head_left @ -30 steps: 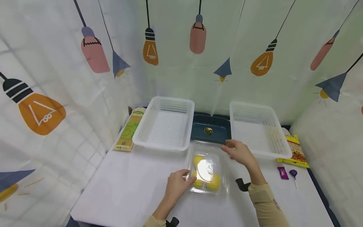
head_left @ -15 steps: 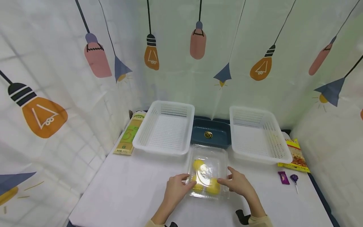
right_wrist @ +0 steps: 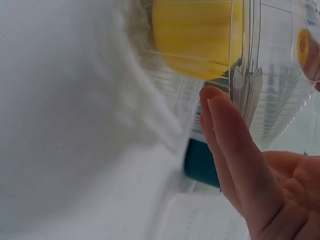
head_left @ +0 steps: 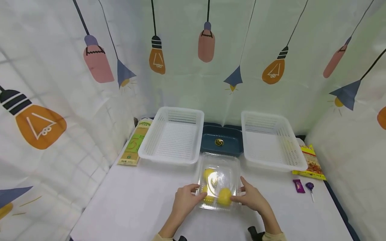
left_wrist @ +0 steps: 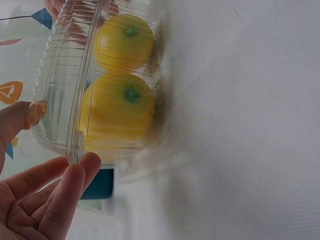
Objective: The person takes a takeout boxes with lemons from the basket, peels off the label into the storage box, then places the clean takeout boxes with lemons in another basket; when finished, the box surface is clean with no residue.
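A clear plastic clamshell box (head_left: 221,164) lies on the table in the middle of the head view, its lid down. Inside are several yellow fruits (head_left: 224,196); the left wrist view shows green stem ends on two of them. My left hand (head_left: 186,201) holds the box's left edge, thumb on the lid (left_wrist: 55,110) and fingers against the rim from below. At the right edge, my right hand (head_left: 254,199) grips in the same way, with its thumb over the lid and its fingers by the rim. Glare on the lid partly hides the fruits.
Behind the box is a dark blue tray (head_left: 208,144) with a small gold item (head_left: 219,142). White baskets stand left (head_left: 172,160) and right (head_left: 274,164). A noodle pack (head_left: 134,144), a yellow snack bag (head_left: 310,164), a purple candy (head_left: 299,186) and a lollipop (head_left: 309,185) lie at the sides.
My right hand has come from the box's far right corner towards me to its near right edge and taken hold there. My left hand has stayed at the left edge.
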Tool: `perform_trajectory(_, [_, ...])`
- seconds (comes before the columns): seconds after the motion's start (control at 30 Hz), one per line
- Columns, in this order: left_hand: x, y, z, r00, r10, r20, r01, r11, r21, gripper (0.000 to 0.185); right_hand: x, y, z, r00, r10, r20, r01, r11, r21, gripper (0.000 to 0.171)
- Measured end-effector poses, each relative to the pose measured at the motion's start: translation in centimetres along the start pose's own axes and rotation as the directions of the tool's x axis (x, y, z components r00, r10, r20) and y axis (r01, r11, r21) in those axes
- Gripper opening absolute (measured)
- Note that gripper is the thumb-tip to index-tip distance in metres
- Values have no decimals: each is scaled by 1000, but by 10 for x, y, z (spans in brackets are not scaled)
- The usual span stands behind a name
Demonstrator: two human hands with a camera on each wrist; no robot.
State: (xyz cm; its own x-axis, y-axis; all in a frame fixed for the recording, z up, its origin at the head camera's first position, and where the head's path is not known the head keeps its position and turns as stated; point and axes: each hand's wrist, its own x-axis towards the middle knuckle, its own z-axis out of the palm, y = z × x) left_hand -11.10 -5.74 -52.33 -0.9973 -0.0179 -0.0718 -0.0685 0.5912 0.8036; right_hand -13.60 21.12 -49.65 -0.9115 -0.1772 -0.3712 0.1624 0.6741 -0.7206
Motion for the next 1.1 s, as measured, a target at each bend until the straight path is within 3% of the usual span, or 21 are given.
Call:
perform_trajectory(0.43, [-3, 4, -6, 999, 49, 7, -49, 999, 9, 48, -9, 0, 2, 997, 71, -8, -70, 997, 33, 110])
perform_trajectory(0.77, [-9, 17, -19, 995, 96, -17, -97, 995, -26, 47, -29, -18, -13, 999, 25, -30, -25, 1000, -3, 106])
perform_trajectory(1.1, [-10, 36, -44, 986, 128, -107, -138, 986, -96, 44, -37, -44, -29, 997, 9, -77, -7, 1000, 29, 102])
